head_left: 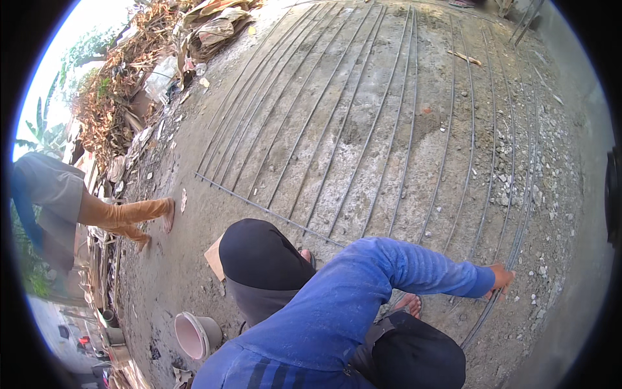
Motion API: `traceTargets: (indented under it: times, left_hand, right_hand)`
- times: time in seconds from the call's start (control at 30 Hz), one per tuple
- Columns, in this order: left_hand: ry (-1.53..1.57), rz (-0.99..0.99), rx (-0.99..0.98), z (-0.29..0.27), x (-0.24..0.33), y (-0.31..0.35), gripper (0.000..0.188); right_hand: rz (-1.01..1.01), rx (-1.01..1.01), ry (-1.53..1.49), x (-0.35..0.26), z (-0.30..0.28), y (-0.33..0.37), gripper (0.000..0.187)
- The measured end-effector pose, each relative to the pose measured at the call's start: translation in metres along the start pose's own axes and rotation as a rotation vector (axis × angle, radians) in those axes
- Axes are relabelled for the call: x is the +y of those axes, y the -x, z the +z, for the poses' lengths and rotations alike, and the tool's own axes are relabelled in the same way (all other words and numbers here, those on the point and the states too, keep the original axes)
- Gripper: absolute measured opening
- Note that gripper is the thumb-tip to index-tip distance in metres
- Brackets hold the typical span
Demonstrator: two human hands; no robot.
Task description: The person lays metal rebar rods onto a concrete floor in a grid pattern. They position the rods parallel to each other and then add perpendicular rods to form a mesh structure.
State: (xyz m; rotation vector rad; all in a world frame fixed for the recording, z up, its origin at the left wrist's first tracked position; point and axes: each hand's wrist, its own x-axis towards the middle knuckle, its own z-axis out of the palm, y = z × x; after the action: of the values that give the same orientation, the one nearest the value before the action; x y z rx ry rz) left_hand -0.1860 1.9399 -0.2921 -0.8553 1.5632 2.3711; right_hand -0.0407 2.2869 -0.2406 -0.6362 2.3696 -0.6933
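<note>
**Fig. — Right hand on outermost steel rod; rod axis runs away from the person**

Right hand (502, 277), at end of a blue-sleeved arm reaching across the body, is closed round the thin grey steel reinforcing rod (512, 249) nearest the right edge of the concrete floor (363, 129); how tightly the fingers wrap it can't be told. Rod's long axis runs from near the person's feet up and away toward the far edge of the floor, approx. parallel w/ the other long rods (337, 110) laid side by side to its left. One cross rod (259, 206) lies over their near ends. Left hand: not in view, so state unknown; right hand is the nearer. Pink plastic bucket (193, 335) sits near the floor's near-left corner, well apart from the held rod. Another person's legs (129, 217) stand at the left edge.
</note>
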Motion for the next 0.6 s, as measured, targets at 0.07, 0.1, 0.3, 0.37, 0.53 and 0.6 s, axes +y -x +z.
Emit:
traceTargets:
  times: [0.07, 0.1, 0.3, 0.37, 0.53, 0.6]
  left_hand:
    - [0.106, -0.030, 0.062, -0.024, 0.006, 0.022, 0.055]
    - [0.157, -0.047, 0.088, -0.037, 0.006, 0.034, 0.054]
    - [0.264, -0.094, 0.404, -0.147, 0.023, 0.106, 0.041]
    - [0.447, 0.019, 0.412, -0.177, 0.023, 0.149, 0.041]
    - [0.605, 0.107, 0.469, -0.253, 0.007, 0.251, 0.046]
    - [0.674, 0.162, 0.506, -0.274, 0.006, 0.292, 0.050]
  right_hand:
    - [-0.076, -0.026, 0.045, -0.006, -0.003, -0.019, 0.044]
    - [-0.110, -0.039, 0.062, -0.011, -0.001, -0.028, 0.045]
    - [-0.310, -0.063, 0.173, -0.034, -0.003, -0.079, 0.046]
    - [-0.364, -0.059, 0.212, -0.042, -0.001, -0.092, 0.047]
    - [-0.512, -0.051, 0.298, -0.057, 0.012, -0.117, 0.051]
    - [-0.574, -0.037, 0.328, -0.060, 0.015, -0.130, 0.052]
